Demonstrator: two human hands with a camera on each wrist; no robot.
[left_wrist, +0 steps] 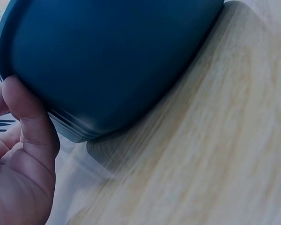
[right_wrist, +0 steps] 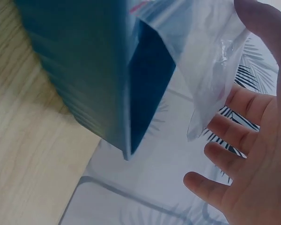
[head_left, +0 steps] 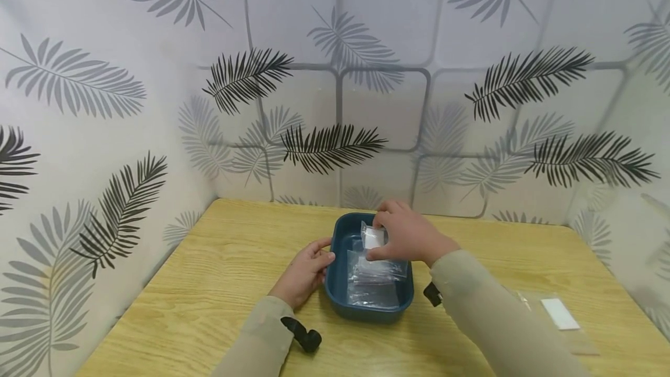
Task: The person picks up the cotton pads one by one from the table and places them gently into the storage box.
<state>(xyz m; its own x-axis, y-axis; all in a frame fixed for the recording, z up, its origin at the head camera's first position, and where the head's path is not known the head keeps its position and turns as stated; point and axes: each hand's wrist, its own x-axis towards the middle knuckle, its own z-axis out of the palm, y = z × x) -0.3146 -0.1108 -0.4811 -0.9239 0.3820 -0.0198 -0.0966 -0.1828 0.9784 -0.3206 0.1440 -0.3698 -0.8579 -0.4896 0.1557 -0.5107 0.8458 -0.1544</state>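
Observation:
A dark blue plastic bin point(head_left: 366, 314) stands on the wooden table, holding several clear plastic bags point(head_left: 373, 295). My left hand point(head_left: 306, 272) grips the bin's left side, with the thumb at the rim; the left wrist view shows that thumb point(left_wrist: 25, 105) against the blue wall. Above the bin's far part, my right hand point(head_left: 408, 236) holds a small clear zip bag point(head_left: 373, 238) with something white inside, between thumb and fingers. From the right wrist, the bag point(right_wrist: 208, 61) hangs beside the bin's rim, and the lower fingers are spread apart.
A clear bag with a white rectangular piece point(head_left: 560, 314) lies on the table point(head_left: 251, 231) at the right, near my right sleeve point(head_left: 487, 301). Behind the table rises a wall point(head_left: 382, 109) with a leaf pattern. A black strap point(head_left: 300, 333) sits on my left wrist.

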